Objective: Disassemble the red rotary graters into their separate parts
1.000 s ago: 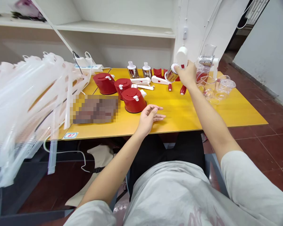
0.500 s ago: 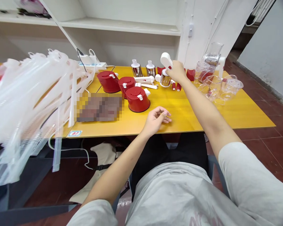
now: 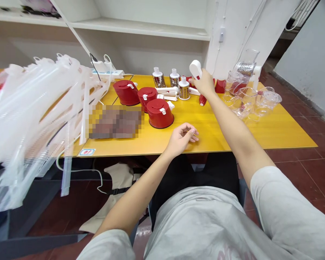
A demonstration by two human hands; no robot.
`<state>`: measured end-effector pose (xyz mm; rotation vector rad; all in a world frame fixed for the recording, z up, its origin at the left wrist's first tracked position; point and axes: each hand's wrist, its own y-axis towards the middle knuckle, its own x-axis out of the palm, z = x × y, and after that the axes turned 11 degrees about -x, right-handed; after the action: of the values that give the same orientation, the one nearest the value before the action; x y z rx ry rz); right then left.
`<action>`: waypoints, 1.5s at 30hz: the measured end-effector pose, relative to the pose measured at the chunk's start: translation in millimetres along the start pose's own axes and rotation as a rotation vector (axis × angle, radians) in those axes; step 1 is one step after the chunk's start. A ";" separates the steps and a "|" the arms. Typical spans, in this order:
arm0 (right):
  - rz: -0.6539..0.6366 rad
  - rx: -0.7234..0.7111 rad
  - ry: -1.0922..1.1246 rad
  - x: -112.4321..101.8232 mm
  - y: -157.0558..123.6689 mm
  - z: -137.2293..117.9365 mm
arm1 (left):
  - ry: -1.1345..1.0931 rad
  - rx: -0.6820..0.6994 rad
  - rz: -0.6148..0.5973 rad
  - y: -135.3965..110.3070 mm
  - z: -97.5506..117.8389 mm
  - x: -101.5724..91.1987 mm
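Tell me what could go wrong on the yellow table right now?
The right hand holds a white part above the table; if the grip slips, it might fall on the metal drum standing beside it and tip it. The right forearm lies close to the clear cups; a sideways swing could knock them over. The drum looks like a grater, so brushing it might scratch fingers.

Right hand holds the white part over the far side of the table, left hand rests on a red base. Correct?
No: the head view shows the left hand on the bare table, apart from the red base. The right hand does hold the white part over the far side.
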<state>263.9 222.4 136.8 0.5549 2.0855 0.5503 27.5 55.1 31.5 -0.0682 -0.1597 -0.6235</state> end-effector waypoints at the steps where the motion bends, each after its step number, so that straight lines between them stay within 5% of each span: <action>1: -0.005 0.006 0.014 -4.6 -1.5 2.0 | 0.005 -0.001 0.001 0.0 -0.1 0.1; 7: -0.303 0.035 0.269 -28.5 -37.1 3.8 | 0.015 0.030 0.058 1.6 -1.8 1.6; 13: -0.389 -0.058 0.656 -63.0 -143.0 -46.9 | -0.120 0.163 0.234 10.0 -5.0 -1.4; 17: -0.461 0.129 0.802 -72.8 -209.9 -84.9 | -0.172 0.181 0.208 8.1 -4.6 -2.9; 20: -0.433 0.073 0.751 -76.7 -236.9 -93.7 | -0.216 0.148 0.162 2.8 -2.1 -2.8; 24: -0.325 -0.102 0.602 -89.4 -251.9 -83.9 | -0.236 0.011 0.075 -0.5 0.4 -6.7; 28: -0.138 -0.133 0.541 -94.5 -259.5 -69.9 | -0.095 -0.050 -0.017 -0.9 1.8 -13.0; 34: -0.127 -0.022 0.606 -88.2 -262.3 -60.6 | 0.082 -0.073 -0.244 -3.9 10.1 -11.7; 45: -0.136 -0.121 0.549 -86.4 -260.0 -51.3 | 0.107 -0.096 -0.268 -2.4 6.9 -13.5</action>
<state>218.1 -44.4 70.4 0.1982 2.5575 0.8104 14.4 61.7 36.0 -0.1072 -0.0343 -0.9002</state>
